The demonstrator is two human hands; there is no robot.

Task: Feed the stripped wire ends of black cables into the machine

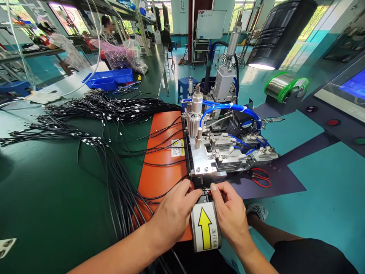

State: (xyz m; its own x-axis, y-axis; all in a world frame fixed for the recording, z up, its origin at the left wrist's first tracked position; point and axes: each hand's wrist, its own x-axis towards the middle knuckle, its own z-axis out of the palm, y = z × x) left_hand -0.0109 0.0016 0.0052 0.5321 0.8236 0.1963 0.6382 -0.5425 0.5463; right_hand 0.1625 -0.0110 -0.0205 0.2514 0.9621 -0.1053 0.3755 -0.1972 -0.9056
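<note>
My left hand (175, 211) and my right hand (229, 213) meet at the near end of a metal fixture machine (216, 152). Both pinch the end of a thin black cable (159, 196) at a small black holder (204, 193), where red wire tips show. The cable runs left over an orange mat (162, 152). Just below my hands sits a cylinder with a yellow arrow label (205, 228).
A large bundle of black cables (94, 125) spreads over the green bench. Red-handled scissors (261, 178) lie right of the machine. A solder spool (286, 85) and a lamp (273, 38) stand behind. Blue bins (110, 78) and other people sit further back.
</note>
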